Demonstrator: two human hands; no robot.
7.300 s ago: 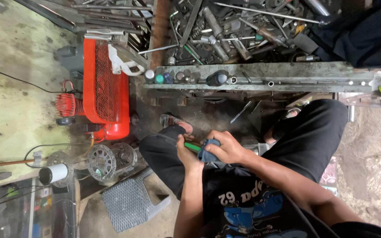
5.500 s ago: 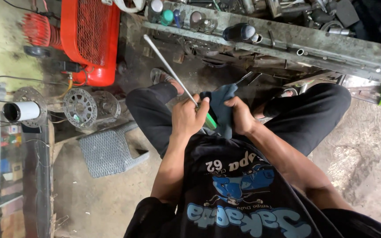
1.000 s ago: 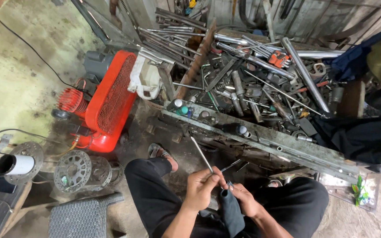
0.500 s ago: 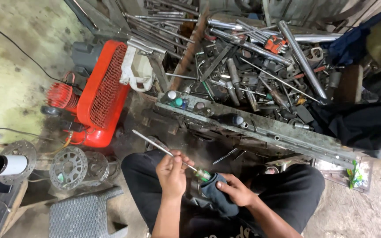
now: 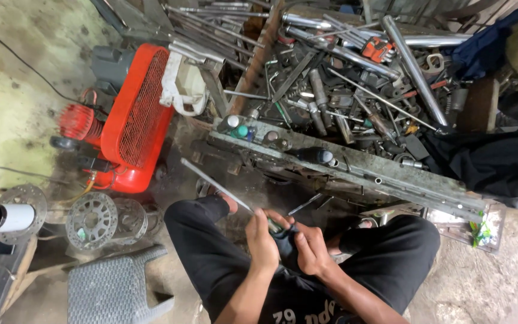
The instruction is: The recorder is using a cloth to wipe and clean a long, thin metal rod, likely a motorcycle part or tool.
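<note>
Since half a second ago our hands have drawn closer together over the lap, and the long thin grey metal rod has swung so that its free end now points up and left toward the red compressor, a shade steeper than it lay before. Our left hand has its fingers curled snugly round the near end of that rod, where a short green handle peeks out just past the knuckles. Our right hand is closed on a dark blue crumpled cloth, pressed against the handle end between the two hands (the cloth hides how much of the handle it wraps). Rod, handle and cloth all sit above our black-trousered knees, with the rod's tip reaching out over the dirty concrete floor.

We judge the swing as a turn of the rod within the cloth, a wiping or twisting stroke in mid-course and not a put-down.

Beyond the hands, a long grey steel beam with holes crosses in front of us, behind it a heap of loose steel bars and tools. To the left stands the red mesh-guarded air compressor, with round metal brake discs and a grey woven plastic stool nearer our left knee.
</note>
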